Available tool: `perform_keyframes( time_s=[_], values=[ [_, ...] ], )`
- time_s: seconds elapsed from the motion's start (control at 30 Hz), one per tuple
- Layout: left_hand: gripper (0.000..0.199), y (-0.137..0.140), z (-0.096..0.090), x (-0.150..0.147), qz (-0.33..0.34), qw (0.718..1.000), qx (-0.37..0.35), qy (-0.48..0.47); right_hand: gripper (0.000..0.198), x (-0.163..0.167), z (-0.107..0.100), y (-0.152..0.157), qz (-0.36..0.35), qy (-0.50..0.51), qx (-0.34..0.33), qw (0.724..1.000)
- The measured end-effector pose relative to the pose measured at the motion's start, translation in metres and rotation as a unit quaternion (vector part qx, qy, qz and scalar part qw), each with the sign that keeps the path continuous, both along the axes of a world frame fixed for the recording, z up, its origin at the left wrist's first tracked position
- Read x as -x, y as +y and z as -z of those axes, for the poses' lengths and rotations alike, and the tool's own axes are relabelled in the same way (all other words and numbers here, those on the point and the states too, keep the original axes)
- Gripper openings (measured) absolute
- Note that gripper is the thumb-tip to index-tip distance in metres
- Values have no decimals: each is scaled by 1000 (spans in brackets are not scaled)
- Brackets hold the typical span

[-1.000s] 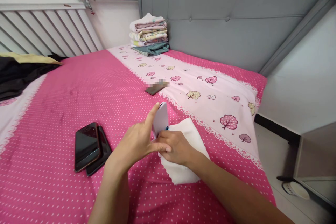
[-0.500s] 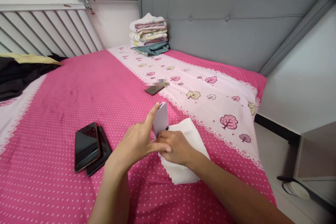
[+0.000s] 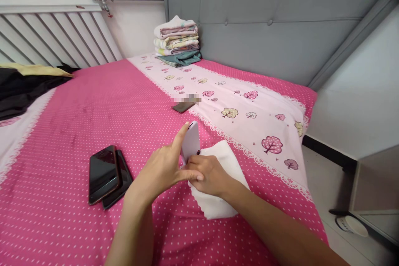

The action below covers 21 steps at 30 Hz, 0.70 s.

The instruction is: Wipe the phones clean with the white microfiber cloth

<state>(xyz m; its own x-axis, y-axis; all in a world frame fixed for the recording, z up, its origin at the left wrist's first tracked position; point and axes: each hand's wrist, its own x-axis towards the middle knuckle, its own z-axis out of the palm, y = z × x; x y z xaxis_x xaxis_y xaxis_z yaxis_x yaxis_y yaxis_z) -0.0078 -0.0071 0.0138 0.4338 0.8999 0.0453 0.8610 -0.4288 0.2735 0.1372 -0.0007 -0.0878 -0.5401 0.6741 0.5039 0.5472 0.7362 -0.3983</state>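
A phone in a pale lilac case (image 3: pixel 191 142) stands on edge, tilted, in the middle of the view. My left hand (image 3: pixel 160 170) grips it, index finger along its top edge and thumb stretched across my other hand. Curled at the phone's lower end is my right hand (image 3: pixel 208 173); its fingertips are hidden, but it seems to hold the phone there. Under and beside my right hand a white cloth (image 3: pixel 210 204) lies on the bed.
At left, a dark phone with a reddish edge (image 3: pixel 102 176) overlaps a black phone (image 3: pixel 124 170). Farther off lies a dark flat object (image 3: pixel 183 106), partly blurred. Folded cloths (image 3: pixel 176 35) are stacked by the grey headboard (image 3: pixel 249 20). Dark clothing (image 3: pixel 28 89) lies far left.
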Motion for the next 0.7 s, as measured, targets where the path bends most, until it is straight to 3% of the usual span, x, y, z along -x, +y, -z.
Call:
perform_keyframes(
  time_s=[0.7],
  values=[
    [105, 0, -1, -1, -4, 1000, 10, -3, 11, 0, 1, 0, -1, 3, 3, 1000]
  ],
)
